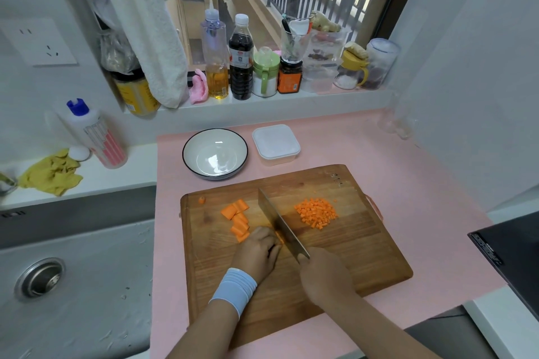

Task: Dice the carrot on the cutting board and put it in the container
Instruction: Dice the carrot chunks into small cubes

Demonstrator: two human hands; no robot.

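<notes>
Pinning a firm, slick carrot strip [279,237] to the cutting board [344,245] under my curled left grip [258,248], I hold the cleaver [281,226] closed in my right grip [323,271], judging the stiff pieces [237,220] roll unless held flat near the blade.

Wooden cutting board [294,245] with visible grain, matt pink surface [408,183], glossy white bowl [215,153], frosted plastic container [276,144], dull metal knife [281,224] blade, ribbed cloth wristband [234,290], steel sink [73,285]
</notes>
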